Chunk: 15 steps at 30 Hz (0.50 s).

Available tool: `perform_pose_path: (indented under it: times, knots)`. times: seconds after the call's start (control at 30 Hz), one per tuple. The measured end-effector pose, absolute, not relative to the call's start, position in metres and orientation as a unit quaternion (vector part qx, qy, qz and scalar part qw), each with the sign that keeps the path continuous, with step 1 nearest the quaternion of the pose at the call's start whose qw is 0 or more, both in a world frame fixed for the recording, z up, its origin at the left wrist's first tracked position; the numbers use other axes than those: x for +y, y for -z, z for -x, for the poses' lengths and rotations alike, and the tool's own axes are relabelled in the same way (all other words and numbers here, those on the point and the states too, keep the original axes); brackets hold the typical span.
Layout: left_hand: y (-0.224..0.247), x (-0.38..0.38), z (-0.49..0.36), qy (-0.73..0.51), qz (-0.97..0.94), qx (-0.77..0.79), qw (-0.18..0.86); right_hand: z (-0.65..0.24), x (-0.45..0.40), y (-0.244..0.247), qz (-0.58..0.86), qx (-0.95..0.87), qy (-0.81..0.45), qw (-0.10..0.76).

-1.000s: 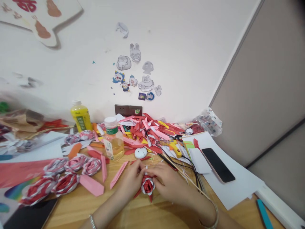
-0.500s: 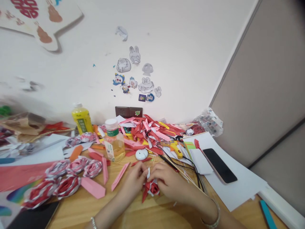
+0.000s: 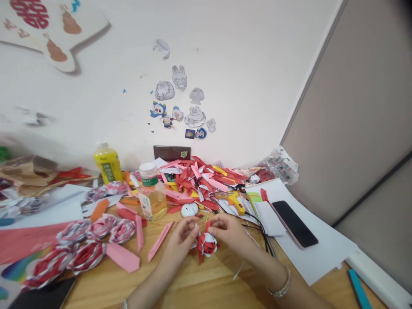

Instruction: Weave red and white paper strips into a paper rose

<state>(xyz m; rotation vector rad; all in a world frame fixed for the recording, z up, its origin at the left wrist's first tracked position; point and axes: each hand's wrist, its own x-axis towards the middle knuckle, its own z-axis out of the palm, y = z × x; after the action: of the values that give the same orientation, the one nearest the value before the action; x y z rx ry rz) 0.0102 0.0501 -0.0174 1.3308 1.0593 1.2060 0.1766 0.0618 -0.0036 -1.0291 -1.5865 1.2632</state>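
Between my two hands is a red and white folded paper flower (image 3: 207, 244), held just above the wooden table. My left hand (image 3: 184, 235) pinches its left side, thumb and fingers closed on a white paper edge. My right hand (image 3: 227, 231) grips a red paper strip at its upper right, thumb against the fingers. One red point of the flower hangs down below. A flat pink folded paper strip (image 3: 160, 241) lies left of my left hand, and a white earbud case (image 3: 189, 209) sits just behind my hands.
Behind stands a heap of folded paper strips (image 3: 196, 180), with a yellow glue gun (image 3: 236, 201) and cables at its right. Two drink bottles (image 3: 108, 163) and several finished paper twists (image 3: 86, 256) are on the left. A phone (image 3: 295, 224) rests on white paper at right.
My hands have moved slightly apart, and the flower has risen a little and shows more of its face. My right hand now holds a red strip at its top.
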Motion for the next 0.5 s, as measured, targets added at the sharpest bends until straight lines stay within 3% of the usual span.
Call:
perform_pose_path:
  times: [0.27, 0.5]
  knots:
    - [0.008, 0.043, -0.012, -0.494, -0.627, 0.439, 0.411, -0.169, 0.046, -0.008, 0.467, -0.703, -0.307, 0.440]
    - [0.008, 0.039, -0.012, -0.526, -0.630, 0.437, 0.368, -0.166, 0.038, -0.013, 0.454, -0.730, -0.222, 0.461]
